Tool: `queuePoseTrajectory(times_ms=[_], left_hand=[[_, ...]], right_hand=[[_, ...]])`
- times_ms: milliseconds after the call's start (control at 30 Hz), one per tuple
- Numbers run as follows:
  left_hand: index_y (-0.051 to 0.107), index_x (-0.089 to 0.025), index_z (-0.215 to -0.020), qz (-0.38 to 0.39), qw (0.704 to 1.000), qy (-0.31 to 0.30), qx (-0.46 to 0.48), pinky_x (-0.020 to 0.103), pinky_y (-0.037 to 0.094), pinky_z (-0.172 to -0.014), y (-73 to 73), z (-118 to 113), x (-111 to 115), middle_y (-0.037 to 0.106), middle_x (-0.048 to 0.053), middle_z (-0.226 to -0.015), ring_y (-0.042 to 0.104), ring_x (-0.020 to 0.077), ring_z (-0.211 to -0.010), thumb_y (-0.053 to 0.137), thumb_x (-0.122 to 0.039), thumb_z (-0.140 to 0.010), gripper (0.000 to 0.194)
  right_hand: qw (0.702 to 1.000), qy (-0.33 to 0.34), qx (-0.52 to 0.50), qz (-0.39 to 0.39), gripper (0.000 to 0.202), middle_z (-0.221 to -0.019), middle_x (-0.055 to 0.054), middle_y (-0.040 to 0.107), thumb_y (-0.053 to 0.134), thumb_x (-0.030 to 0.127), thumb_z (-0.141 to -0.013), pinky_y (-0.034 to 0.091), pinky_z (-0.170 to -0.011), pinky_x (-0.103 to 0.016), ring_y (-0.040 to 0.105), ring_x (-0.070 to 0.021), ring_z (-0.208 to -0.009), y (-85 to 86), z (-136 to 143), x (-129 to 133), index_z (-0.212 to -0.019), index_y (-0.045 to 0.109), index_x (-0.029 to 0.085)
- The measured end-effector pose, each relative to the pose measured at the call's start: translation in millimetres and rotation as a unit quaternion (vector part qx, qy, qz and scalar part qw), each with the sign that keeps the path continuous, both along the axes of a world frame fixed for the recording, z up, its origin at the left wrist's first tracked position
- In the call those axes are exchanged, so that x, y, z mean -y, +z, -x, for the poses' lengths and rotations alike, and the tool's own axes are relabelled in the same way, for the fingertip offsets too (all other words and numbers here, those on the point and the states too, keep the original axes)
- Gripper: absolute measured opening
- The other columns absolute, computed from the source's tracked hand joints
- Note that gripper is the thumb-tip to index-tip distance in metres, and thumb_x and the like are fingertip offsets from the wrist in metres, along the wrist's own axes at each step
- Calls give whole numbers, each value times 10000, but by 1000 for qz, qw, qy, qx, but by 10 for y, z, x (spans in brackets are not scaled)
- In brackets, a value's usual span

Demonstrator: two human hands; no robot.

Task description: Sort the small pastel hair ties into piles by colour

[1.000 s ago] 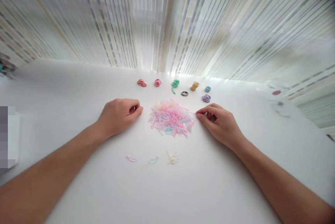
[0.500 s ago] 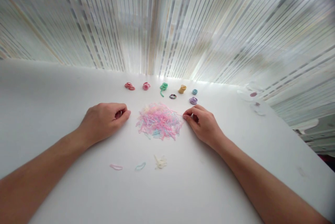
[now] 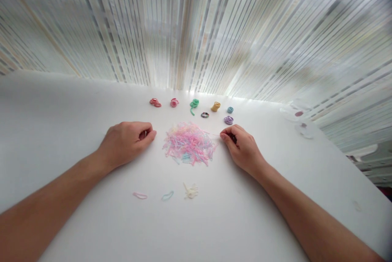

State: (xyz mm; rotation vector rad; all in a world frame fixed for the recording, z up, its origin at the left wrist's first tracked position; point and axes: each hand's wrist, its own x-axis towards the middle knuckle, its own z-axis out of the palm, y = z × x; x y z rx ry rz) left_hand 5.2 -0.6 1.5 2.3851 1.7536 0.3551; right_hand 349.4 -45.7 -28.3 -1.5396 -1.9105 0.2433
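Your left hand (image 3: 130, 141) curled closed, your right hand (image 3: 241, 145) pinching a pink strand (image 3: 214, 134), ease it gently off the band pile (image 3: 190, 143).

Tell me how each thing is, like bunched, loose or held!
Left hand: curled, nothing seen held.
Right hand: pinching a thin pink strand.
Pastel pile: loose, tangled heap.
Pink band: single, lying flat.
Pale blue band: single, lying flat.
Cream bands: small loose clump.
Red coil: bunched.
Rose coil: bunched.
Green coil: bunched, tail trailing.
Gold coil: bunched.
Blue coil: bunched.
Purple coil: bunched.
Patterned ring: closed loop, lying flat.
Curtain: hanging down.
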Motion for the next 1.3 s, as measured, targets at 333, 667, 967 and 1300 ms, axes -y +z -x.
queuePoseTrajectory(times_ms=[333,667,967,1300], left_hand=[[531,-217,-705,-1,1000,-12,18,324,275,-642,-27,1,-13,651,11,-711,503,167,-660,462,-473,-942,355],[626,-216,-729,-13,999,-30,42,335,280,-644,-63,-9,13,733,34,-788,588,195,-720,467,-428,-957,350],[627,-209,-724,-17,998,-33,48,339,258,-634,-76,-25,20,729,38,-781,580,191,-708,474,-414,-952,342],[611,-205,-697,-25,998,-31,44,340,254,-616,-68,-38,40,731,32,-768,567,179,-666,493,-391,-948,334]], right_hand=[[999,-23,-25,-31,173,-828,-48,642,566,332,-1012,425,-604,-321,556,-195,-701,41,49,53,-893,638,229],[997,76,-6,-31,146,-838,-52,636,586,273,-1028,432,-531,-296,553,-183,-708,379,510,399,-898,644,238],[975,210,49,46,168,-874,-55,674,544,131,-1019,467,-623,-290,618,-171,-742,659,1260,605,-887,621,200],[966,223,106,74,160,-884,-74,689,549,103,-1002,472,-667,-342,629,-210,-738,374,1544,626,-912,670,156]])
